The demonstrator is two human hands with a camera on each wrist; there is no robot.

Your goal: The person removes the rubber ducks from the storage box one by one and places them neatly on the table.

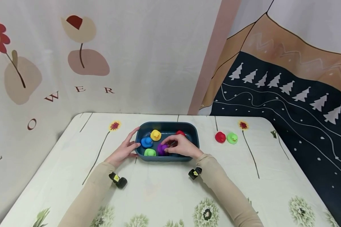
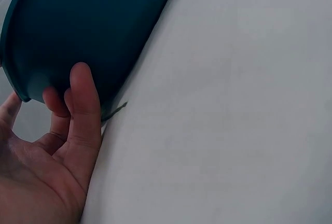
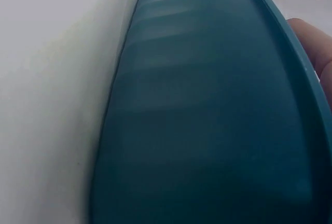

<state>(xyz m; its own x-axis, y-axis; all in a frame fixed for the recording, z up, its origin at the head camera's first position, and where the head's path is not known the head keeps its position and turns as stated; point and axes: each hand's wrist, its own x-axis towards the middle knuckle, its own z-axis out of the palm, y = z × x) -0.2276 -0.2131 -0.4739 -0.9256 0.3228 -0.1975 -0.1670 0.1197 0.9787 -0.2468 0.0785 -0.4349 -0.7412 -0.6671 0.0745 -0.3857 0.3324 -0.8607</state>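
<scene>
A dark teal plastic bin point(image 1: 170, 159) sits on the table with small rubber ducks inside. My left hand point(image 1: 124, 150) holds its left end, thumb at the rim and bent fingers point(image 2: 83, 105) against the outer wall. Over the near wall reaches my right hand point(image 1: 183, 147), whose thumb and fingers pinch a purple duck point(image 1: 161, 149) near the bin's floor. Left of it are a yellow duck point(image 1: 155, 135), a blue duck point(image 1: 146, 142) and a green duck point(image 1: 150, 152). A red duck point(image 1: 180, 133) shows partly behind the right hand. The right wrist view shows mainly the bin's outer wall point(image 3: 197, 105).
Another red duck point(image 1: 220, 137) and another green duck point(image 1: 232, 138) stand side by side on the table, right of the bin. A flower-patterned cloth point(image 1: 159, 195) covers the table. Printed curtains point(image 1: 153, 63) hang behind it and to the right.
</scene>
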